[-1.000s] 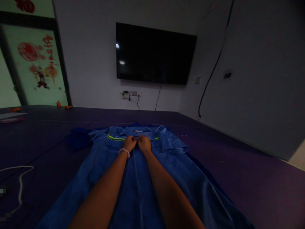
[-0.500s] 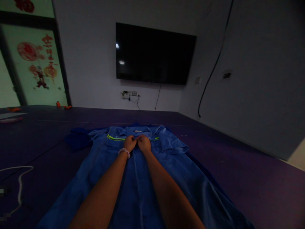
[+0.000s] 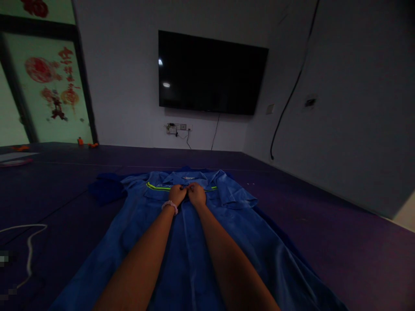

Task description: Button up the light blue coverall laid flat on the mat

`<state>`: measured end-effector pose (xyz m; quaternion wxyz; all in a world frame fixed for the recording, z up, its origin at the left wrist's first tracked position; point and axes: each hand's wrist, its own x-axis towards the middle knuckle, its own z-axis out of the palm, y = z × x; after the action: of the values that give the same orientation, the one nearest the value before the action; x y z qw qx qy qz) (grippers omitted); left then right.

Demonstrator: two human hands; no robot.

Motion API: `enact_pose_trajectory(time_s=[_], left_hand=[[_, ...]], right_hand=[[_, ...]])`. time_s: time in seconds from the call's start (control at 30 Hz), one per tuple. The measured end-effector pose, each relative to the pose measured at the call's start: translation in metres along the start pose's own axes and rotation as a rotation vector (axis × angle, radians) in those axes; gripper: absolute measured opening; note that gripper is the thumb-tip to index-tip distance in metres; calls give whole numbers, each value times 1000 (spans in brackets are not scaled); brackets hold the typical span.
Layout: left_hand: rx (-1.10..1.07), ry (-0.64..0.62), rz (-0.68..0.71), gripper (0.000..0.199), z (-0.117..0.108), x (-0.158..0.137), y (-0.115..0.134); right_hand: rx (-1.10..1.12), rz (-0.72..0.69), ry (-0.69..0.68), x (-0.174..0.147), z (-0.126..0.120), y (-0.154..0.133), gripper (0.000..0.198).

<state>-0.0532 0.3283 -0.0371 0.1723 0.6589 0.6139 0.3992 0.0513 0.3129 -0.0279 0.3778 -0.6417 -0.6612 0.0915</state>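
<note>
A blue short-sleeved work shirt (image 3: 233, 229) with yellow-green stripes across the chest lies spread on the purple floor, collar away from me. At its front opening, just below the collar, my left hand (image 3: 177, 195) pinches the fabric edge. My right hand (image 3: 196, 195) is closed on the same spot, its fingertips meeting those of the left. Whatever small part lies between the fingertips is hidden. A pink band (image 3: 170, 206) circles my left wrist. Darker blue cloth (image 3: 106, 188) shows under the shirt and past its left sleeve.
A white cable (image 3: 30, 250) curls on the floor at the left. Orange objects (image 3: 93, 145) lie by the glass door (image 3: 55, 86). A television (image 3: 210, 73) hangs on the far wall above sockets. One black cable (image 3: 288, 101) runs down the right wall.
Both hands stay at the shirt front with almost no visible movement. The whole view has shifted very slightly.
</note>
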Motion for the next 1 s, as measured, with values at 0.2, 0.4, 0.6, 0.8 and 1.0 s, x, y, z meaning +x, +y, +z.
enact_pose_trajectory(time_s=[0.2, 0.4, 0.6, 0.8, 1.0], left_hand=[[-2, 9, -2, 24, 0, 0, 1], [-6, 9, 2, 24, 0, 0, 1], [-26, -2, 0, 24, -1, 1, -1], [-53, 1, -1, 23, 0, 1, -1], [-47, -7, 3, 23, -1, 2, -1]], right_hand=[[8, 4, 8, 1, 0, 0, 19], [18, 2, 11, 0, 0, -1, 20], [18, -2, 21, 0, 0, 0, 20], [-2, -6, 40, 1, 0, -2, 23], [-36, -1, 46, -2, -2, -4, 25]])
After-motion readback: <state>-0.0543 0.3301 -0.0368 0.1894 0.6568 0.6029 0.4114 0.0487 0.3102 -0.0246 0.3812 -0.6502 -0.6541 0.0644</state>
